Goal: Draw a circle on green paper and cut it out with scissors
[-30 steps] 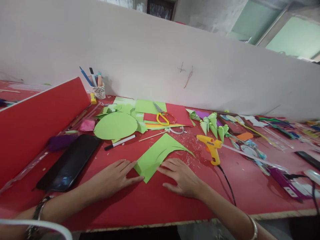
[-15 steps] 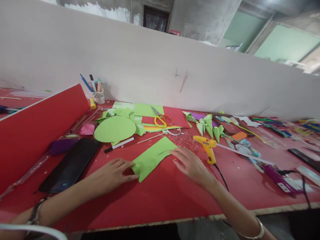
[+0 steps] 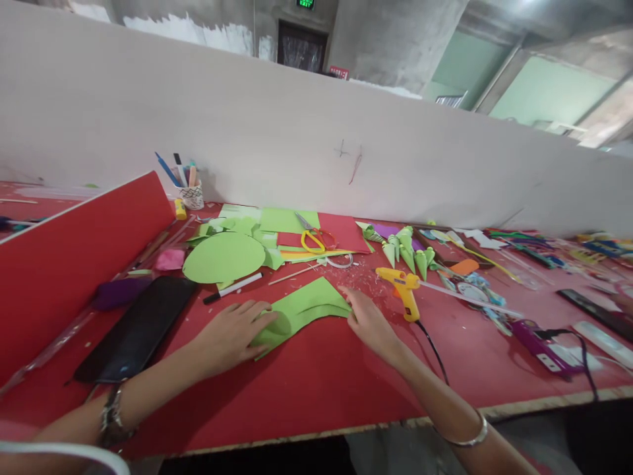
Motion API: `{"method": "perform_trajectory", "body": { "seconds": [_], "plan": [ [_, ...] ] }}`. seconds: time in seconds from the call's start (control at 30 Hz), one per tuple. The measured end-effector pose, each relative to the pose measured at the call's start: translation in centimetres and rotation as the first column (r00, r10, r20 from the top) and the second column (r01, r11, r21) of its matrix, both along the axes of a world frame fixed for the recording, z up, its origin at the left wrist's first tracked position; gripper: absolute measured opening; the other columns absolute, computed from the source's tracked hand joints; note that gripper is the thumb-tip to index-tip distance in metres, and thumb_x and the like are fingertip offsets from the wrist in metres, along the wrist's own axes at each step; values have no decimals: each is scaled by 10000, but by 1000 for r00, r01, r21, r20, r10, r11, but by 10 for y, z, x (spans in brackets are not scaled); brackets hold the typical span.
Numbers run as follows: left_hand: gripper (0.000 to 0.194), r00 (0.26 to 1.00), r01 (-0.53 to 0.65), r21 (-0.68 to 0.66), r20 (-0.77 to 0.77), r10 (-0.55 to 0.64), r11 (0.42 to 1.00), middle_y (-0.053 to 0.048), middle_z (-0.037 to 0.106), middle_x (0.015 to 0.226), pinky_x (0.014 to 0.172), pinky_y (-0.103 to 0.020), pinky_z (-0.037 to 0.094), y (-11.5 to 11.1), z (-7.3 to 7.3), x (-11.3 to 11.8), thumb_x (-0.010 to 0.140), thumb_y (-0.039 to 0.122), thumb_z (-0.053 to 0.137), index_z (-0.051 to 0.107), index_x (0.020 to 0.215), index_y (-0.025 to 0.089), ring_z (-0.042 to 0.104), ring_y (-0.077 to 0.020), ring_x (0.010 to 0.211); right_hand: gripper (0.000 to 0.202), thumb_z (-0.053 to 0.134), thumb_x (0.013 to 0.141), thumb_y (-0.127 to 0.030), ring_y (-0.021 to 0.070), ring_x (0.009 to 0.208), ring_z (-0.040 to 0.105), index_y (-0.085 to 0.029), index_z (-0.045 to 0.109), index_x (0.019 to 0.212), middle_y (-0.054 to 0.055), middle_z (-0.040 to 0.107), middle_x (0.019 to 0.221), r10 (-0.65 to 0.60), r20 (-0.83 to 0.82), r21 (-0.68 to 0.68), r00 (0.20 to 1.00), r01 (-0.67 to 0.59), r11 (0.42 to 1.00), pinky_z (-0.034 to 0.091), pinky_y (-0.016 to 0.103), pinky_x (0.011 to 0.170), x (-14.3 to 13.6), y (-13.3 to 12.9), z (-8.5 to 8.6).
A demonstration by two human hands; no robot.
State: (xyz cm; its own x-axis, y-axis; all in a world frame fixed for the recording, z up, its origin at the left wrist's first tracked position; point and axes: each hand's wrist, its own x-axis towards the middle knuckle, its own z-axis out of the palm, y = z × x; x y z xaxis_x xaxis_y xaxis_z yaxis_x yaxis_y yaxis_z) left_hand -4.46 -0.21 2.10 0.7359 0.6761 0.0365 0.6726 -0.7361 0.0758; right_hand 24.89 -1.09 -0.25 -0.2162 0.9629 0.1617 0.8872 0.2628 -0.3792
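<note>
A strip of light green paper (image 3: pixel 301 312) lies slantwise on the red tabletop, its lower edge bowed upward between my two hands. My left hand (image 3: pixel 237 332) holds its left end, with the fingers over the paper and the thumb near the lower corner. The right end is pinched between the thumb and fingers of my right hand (image 3: pixel 368 323). Just behind the strip are a wooden stick (image 3: pixel 295 274) and a black-capped white marker (image 3: pixel 235 288). A yellow glue gun (image 3: pixel 403 287), with a clear glue stick in its back, rests to the right of my right hand.
Behind lie a green paper oval (image 3: pixel 225 257), yellow-and-red-handled scissors (image 3: pixel 312 241) and rolled green paper cones (image 3: pixel 405 249). A black phone (image 3: pixel 138 330) is beside my left forearm. At right sits a purple power strip (image 3: pixel 541 346). A white partition (image 3: pixel 277 132) closes the back.
My right hand has closed on the paper's right end, and the paper now bows up more. My left hand has moved further over the left end. The camera view has shifted slightly.
</note>
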Motion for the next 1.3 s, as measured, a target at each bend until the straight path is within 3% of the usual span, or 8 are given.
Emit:
{"method": "perform_trajectory", "body": {
  "seconds": [0.27, 0.37, 0.57, 0.7, 0.87, 1.0, 1.17, 1.3],
  "plan": [
    [490, 999, -51, -84, -17, 49, 995, -63, 497, 1211, 902, -381, 352, 1, 0, -2, 773, 481, 506, 456, 1202, 251, 452, -257, 1097, 400, 336, 793, -42, 230, 937, 581, -162, 520, 1127, 111, 593, 1053, -56, 224, -38, 973, 66, 997, 462, 339, 773, -7, -1, 18],
    [483, 999, -41, -93, -13, 40, 995, -57, 465, 1252, 933, -371, 328, 6, -1, -16, 796, 438, 484, 412, 1243, 268, 409, -246, 1151, 353, 411, 820, -157, 235, 938, 584, -179, 482, 1165, 107, 566, 1108, -60, 149, -36, 987, 66, 997, 469, 345, 766, -6, -6, 19],
    [522, 997, -51, 10, -51, 52, 999, -52, 432, 1297, 989, -441, 221, 11, -5, -29, 776, 475, 487, 406, 1261, 302, 333, -281, 1205, 612, 572, 741, -252, 252, 1171, 417, -182, 322, 1296, 121, 445, 1274, 62, -105, -98, 993, -72, 993, 372, 397, 945, -3, -17, 9],
    [569, 994, -75, 131, -69, 84, 989, -92, 434, 1295, 975, -471, 206, 0, -2, -9, 778, 500, 476, 378, 1291, 274, 340, -309, 1184, 588, 522, 734, -133, 217, 1058, 493, -222, 337, 1285, 96, 487, 1188, 69, -227, -145, 971, -104, 984, 440, 362, 852, -5, -17, 8],
    [593, 994, -67, 77, -83, 74, 995, -92, 404, 1334, 953, -414, 292, -3, -4, 27, 790, 462, 489, 326, 1316, 242, 354, -280, 1192, 559, 427, 714, -37, 207, 1037, 505, -201, 392, 1248, 102, 508, 1153, 63, -203, -143, 977, -93, 985, 426, 372, 870, -11, -14, 10],
    [640, 986, -148, 31, -70, 149, 989, -138, 405, 1329, 929, -410, 342, 8, -8, 50, 776, 478, 510, 337, 1307, 166, 365, -299, 1191, 476, 473, 747, -122, 232, 1138, 432, -177, 436, 1219, 107, 487, 1207, 74, -132, -108, 988, -89, 990, 340, 409, 968, -11, -16, 12],
    [543, 980, -196, 22, 43, 195, 980, -153, 504, 1194, 877, -403, 390, 24, -11, 60, 758, 494, 525, 465, 1164, 138, 439, -291, 1109, 542, 550, 743, -209, 230, 1153, 426, -219, 393, 1262, 93, 460, 1244, 126, -275, -194, 953, -183, 964, 347, 411, 971, -12, -28, 20],
    [552, 988, -140, 32, 76, 138, 990, -133, 521, 1148, 866, -406, 391, 31, -11, 56, 724, 483, 572, 471, 1156, 156, 449, -289, 1093, 518, 466, 746, -86, 183, 1096, 479, -232, 393, 1238, 82, 478, 1215, 136, -456, -239, 880, -268, 933, 431, 349, 895, -18, -32, 20]
  ]
}}
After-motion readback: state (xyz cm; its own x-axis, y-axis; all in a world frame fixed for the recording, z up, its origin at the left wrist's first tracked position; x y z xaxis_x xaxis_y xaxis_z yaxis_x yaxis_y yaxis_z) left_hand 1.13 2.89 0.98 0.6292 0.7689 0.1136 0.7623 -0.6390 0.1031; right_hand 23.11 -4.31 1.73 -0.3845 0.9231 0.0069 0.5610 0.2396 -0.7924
